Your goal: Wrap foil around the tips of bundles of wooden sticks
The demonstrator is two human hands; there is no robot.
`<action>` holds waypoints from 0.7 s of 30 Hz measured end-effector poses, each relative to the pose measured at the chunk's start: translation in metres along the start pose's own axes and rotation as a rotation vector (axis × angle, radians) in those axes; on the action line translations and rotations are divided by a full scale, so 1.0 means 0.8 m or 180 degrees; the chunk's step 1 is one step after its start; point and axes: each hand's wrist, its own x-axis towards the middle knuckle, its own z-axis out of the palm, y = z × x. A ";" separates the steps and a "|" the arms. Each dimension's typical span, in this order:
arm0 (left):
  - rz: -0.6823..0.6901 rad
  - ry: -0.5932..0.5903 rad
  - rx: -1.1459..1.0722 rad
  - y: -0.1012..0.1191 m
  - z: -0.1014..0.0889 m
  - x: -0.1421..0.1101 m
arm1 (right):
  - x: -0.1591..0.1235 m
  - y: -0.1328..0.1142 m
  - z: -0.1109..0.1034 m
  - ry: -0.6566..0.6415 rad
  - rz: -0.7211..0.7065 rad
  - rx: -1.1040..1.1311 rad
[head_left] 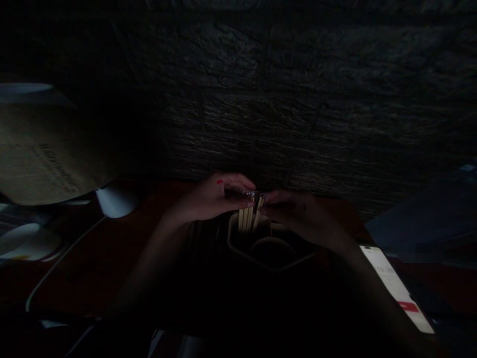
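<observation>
Sticks (246, 219) were pinched between my left hand (212, 198) and right hand (307, 216); I judged a loosened grip risked spillage.

The left hand (208, 199) bears a small red mark (219, 182); both forearms (149, 258) look bare.

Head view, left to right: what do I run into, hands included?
Tan item with printed lettering → white cone-shaped object → left hand → pale sticks → right hand → lit phone.
</observation>
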 end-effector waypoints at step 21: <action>-0.0169 -0.0144 -0.0113 -0.006 0.002 0.003 | -0.001 -0.009 -0.001 0.0058 -0.0111 -0.0182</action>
